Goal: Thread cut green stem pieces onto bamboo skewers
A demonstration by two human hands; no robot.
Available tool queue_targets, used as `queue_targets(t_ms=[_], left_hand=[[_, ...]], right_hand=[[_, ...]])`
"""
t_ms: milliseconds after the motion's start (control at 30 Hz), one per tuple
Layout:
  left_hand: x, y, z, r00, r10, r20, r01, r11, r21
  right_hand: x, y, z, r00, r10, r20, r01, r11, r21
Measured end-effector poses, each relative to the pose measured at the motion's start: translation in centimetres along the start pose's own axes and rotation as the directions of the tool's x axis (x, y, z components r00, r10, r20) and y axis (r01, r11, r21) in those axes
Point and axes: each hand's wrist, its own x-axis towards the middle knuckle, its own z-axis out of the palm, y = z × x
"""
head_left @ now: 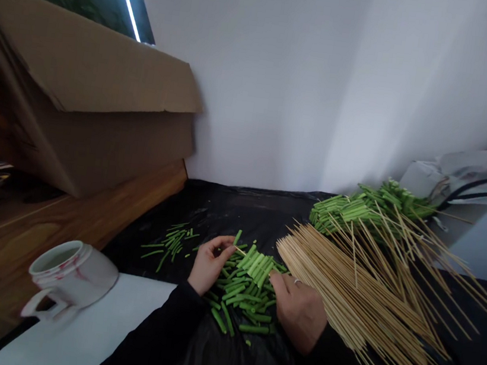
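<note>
My left hand (pixel 209 262) pinches a short cut green stem piece (pixel 237 237), which looks like garlic scape or bean, at the tip of a wooden skewer (pixel 241 251). Several such pieces (pixel 257 266) sit side by side across that skewer. My right hand (pixel 301 311), with a ring on one finger, is closed around the skewer's other end, mostly hidden by the fingers. Under both hands lies a loose pile of cut green pieces (pixel 240 294) on black plastic sheeting (pixel 240 206).
A heap of bare bamboo skewers (pixel 359 287) lies to the right, with filled green skewers (pixel 356 212) stacked behind it. Thinner green bits (pixel 175 242) are scattered left. A white mug (pixel 79 274) stands on a white board (pixel 127 317); a cardboard box (pixel 132 138) stands behind.
</note>
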Motion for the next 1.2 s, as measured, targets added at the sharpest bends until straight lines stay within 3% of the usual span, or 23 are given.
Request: queue_targets(t_ms=[267, 500, 700, 1200], left_hand=[[-0.08, 0.21, 0.27, 1.000, 0.008, 0.026, -0.007, 1.000, -0.011], [-0.32, 0.18, -0.10, 0.982, -0.162, 0.099, 0.182, 0.951, -0.251], [-0.39, 0.10, -0.24, 0.969, -0.205, 0.138, 0.242, 0.897, -0.370], [-0.64, 0.49, 0.01, 0.941, -0.281, 0.186, 0.335, 0.843, -0.421]], right_hand=[[0.19, 0.70, 0.11, 0.998, 0.031, 0.045, -0.034, 0.998, 0.054], [0.04, 0.64, 0.20, 0.987, 0.142, 0.077, -0.156, 0.964, 0.214], [-0.03, 0.48, 0.06, 0.986, 0.122, 0.111, -0.145, 0.962, 0.231], [-0.21, 0.67, 0.41, 0.987, 0.121, 0.110, -0.145, 0.958, 0.247]])
